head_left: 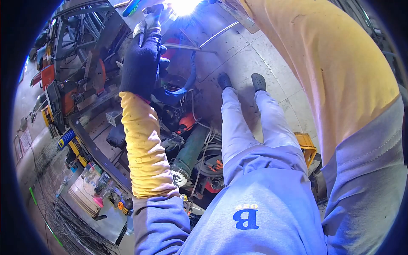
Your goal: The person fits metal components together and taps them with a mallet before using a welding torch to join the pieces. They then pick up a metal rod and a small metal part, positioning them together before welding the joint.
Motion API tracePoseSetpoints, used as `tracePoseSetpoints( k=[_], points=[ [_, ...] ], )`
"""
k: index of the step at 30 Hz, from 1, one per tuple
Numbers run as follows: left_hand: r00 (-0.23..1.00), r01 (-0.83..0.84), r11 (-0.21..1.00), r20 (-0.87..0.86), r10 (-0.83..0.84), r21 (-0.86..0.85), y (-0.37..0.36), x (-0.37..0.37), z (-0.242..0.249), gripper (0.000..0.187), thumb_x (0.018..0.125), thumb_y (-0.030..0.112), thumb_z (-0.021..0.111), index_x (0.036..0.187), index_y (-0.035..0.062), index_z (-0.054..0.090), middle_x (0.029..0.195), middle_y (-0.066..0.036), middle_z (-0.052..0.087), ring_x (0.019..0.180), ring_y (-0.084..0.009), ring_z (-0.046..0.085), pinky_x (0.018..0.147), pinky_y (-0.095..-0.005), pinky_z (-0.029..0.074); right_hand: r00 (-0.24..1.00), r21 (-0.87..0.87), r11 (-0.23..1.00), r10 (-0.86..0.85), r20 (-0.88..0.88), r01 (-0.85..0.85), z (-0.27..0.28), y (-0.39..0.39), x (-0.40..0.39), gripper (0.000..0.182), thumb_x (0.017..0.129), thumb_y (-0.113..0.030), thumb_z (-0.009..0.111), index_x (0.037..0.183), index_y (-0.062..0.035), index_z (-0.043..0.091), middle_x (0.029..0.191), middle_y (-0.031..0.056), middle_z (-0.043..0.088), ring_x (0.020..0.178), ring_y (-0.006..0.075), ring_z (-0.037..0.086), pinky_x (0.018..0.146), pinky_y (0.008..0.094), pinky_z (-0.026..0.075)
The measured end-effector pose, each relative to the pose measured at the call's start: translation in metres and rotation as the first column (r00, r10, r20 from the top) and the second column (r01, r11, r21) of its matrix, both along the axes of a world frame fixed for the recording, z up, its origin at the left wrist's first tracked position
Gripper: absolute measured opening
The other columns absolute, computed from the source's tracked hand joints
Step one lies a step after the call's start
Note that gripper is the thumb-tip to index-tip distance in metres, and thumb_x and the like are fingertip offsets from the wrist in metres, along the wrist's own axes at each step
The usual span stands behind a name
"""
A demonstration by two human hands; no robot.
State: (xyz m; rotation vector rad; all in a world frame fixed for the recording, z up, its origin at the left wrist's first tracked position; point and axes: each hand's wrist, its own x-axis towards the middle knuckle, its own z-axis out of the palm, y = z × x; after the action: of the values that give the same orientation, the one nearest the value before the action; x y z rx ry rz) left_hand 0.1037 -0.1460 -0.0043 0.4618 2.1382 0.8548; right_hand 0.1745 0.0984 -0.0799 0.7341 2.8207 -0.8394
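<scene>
My left hand (144,63), in a dark glove with worn, greyish fingertips, is raised at the upper left. Its fingers are closed around what looks like a welding torch (158,8), whose metal end points toward a glaring white-blue arc at the top edge. The glove hides most of the torch's handle. A blue cable (187,85) loops below the hand. Across the frame, my right arm in a yellow sleeve (323,55) reaches up past the top edge, so my right hand is out of sight. Near the glare, a thin metal rod (219,34) extends over the floor.
A green gas cylinder (191,148) lies among hoses and an orange-red round object (186,122) beside my legs. A yellow crate (306,146) stands at my right. Steel frames (85,38) and a dark metal beam (97,153) fill the left, with a blue can (66,139).
</scene>
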Motion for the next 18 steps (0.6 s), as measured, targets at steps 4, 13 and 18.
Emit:
tracePoseSetpoints(
  k=[4, 13, 18],
  points=[
    [1.000, -0.015, 1.000, -0.020, 0.015, -0.013, -0.0001, -0.0014, 0.0022, 0.048, 0.099, 0.042, 0.065, 0.131, 0.0067, 0.061, 0.096, -0.005, 0.065, 0.069, -0.0145, 0.058, 0.057, -0.0310, 0.048, 0.999, 0.025, 1.000, 0.001, 0.039, -0.002, -0.0036, -0.0010, -0.0072, 0.065, 0.084, -0.063, 0.064, 0.118, -0.0087, 0.076, 0.114, 0.0170, 0.076, 0.107, 0.0316, 0.072, 0.094, 0.0432, 0.053],
    [0.999, 0.010, 0.999, -0.044, -0.012, -0.045, 0.0015, -0.0030, 0.0064, 0.051, 0.100, 0.044, 0.065, 0.133, 0.0058, 0.061, 0.096, -0.006, 0.065, 0.070, -0.0151, 0.059, 0.058, -0.0308, 0.049, 0.999, 0.018, 1.000, 0.013, 0.052, -0.014, -0.0046, 0.0006, -0.0080, 0.066, 0.084, -0.064, 0.064, 0.116, -0.0077, 0.077, 0.111, 0.0177, 0.076, 0.104, 0.0328, 0.072, 0.093, 0.0437, 0.054],
    [1.000, 0.012, 1.000, -0.029, -0.013, -0.026, 0.0002, -0.0034, 0.0038, 0.049, 0.100, 0.042, 0.064, 0.132, 0.0059, 0.060, 0.095, -0.005, 0.065, 0.069, -0.0154, 0.060, 0.057, -0.0312, 0.050, 0.997, -0.010, 1.000, 0.022, 0.068, -0.021, 0.0006, -0.0010, -0.0039, 0.065, 0.084, -0.063, 0.063, 0.116, -0.0083, 0.077, 0.111, 0.0178, 0.076, 0.103, 0.0328, 0.073, 0.092, 0.0444, 0.054]
  ],
)
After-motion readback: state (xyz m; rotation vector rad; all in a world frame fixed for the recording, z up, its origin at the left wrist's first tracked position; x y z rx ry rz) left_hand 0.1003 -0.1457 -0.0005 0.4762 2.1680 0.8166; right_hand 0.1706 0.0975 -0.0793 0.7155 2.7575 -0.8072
